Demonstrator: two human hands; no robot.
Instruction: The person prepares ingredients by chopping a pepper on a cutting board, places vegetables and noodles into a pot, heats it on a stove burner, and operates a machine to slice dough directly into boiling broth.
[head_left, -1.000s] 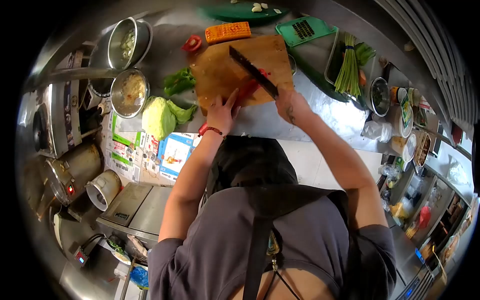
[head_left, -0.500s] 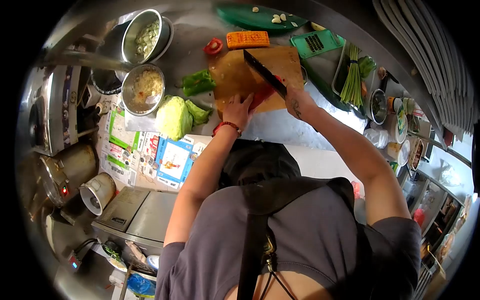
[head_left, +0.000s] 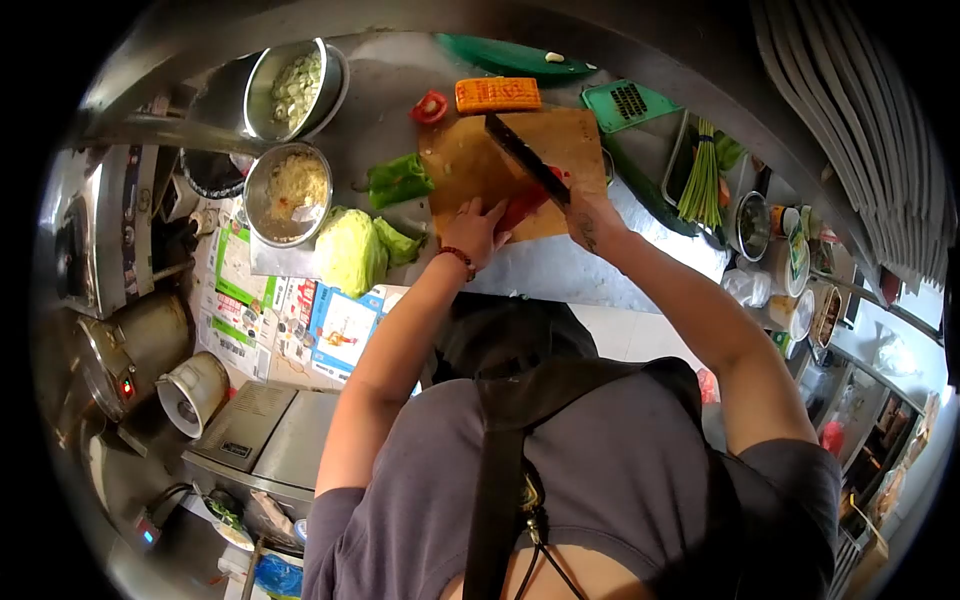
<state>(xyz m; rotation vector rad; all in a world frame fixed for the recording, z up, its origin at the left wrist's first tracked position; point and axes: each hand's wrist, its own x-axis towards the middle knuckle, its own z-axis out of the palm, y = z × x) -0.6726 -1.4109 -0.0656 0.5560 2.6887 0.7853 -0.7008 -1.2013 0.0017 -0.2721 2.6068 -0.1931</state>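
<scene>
A dark-bladed kitchen knife point(head_left: 522, 152) slants across the wooden cutting board point(head_left: 460, 150), its handle gripped in my right hand point(head_left: 594, 222). Beside the blade lies a piece of red pepper point(head_left: 522, 207). My left hand point(head_left: 472, 230) rests at the pepper's near left end, fingers pressed against it, with a red bracelet at the wrist. Small red bits show at the blade near the handle. A green pepper point(head_left: 398, 181) sits left of the board, close to a cabbage point(head_left: 350, 250).
Metal bowls of chopped white pieces point(head_left: 297, 92) and minced garlic-like food point(head_left: 297, 190) stand left. Behind the board are an orange block point(head_left: 497, 94), a red pepper end point(head_left: 429, 107) and a green grater point(head_left: 628, 104). Bundled green stalks point(head_left: 704, 185) lie right, beneath a metal shelf edge.
The view has shifted, so the counter sits slightly lower in it. Both hands stay on the same things, and the knife keeps nearly the same slant over the board.
</scene>
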